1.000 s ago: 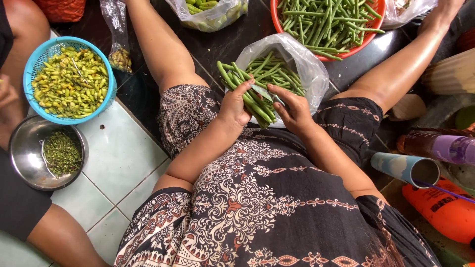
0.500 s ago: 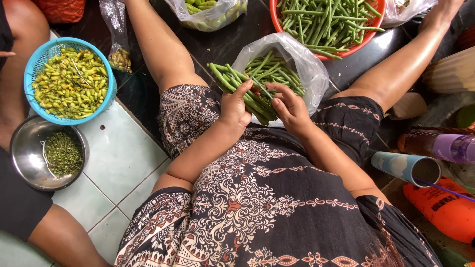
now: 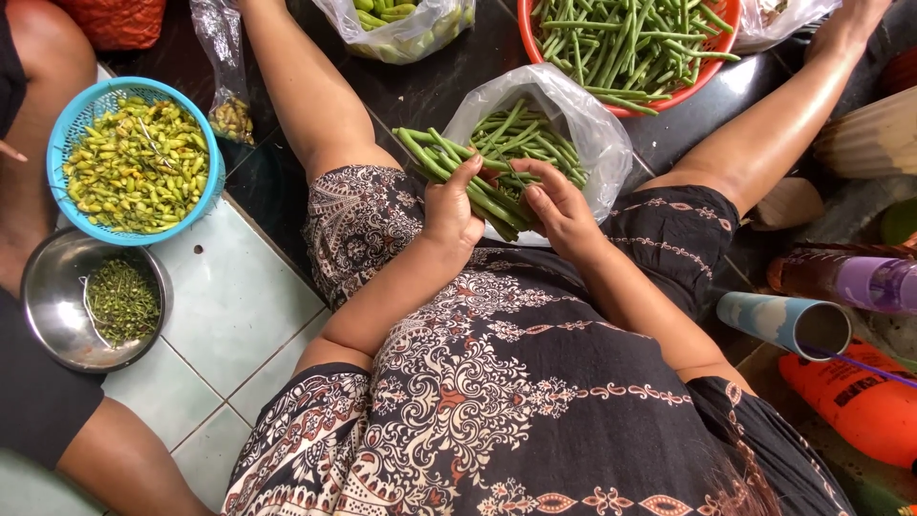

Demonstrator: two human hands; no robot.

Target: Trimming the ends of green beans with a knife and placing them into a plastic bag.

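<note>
I sit on the floor with legs spread, looking down. My left hand (image 3: 452, 207) is closed around a bundle of long green beans (image 3: 435, 156) that sticks out to the upper left. My right hand (image 3: 560, 210) touches the same bundle from the right, fingers on the bean ends. Just beyond both hands lies a clear plastic bag (image 3: 583, 117) holding more green beans. Farther ahead stands an orange basket (image 3: 716, 63) full of green beans.
A blue basket (image 3: 67, 127) of yellow-green chillies and a steel bowl (image 3: 43, 287) with green stems sit on the tiles at left, beside another person's leg. A second bag of green vegetables (image 3: 401, 29) lies ahead. Bottles and a tube (image 3: 793, 323) are at right.
My left hand has shifted slightly, pushing the bean bundle further out to the upper left. My right hand stays at the bundle's end.
</note>
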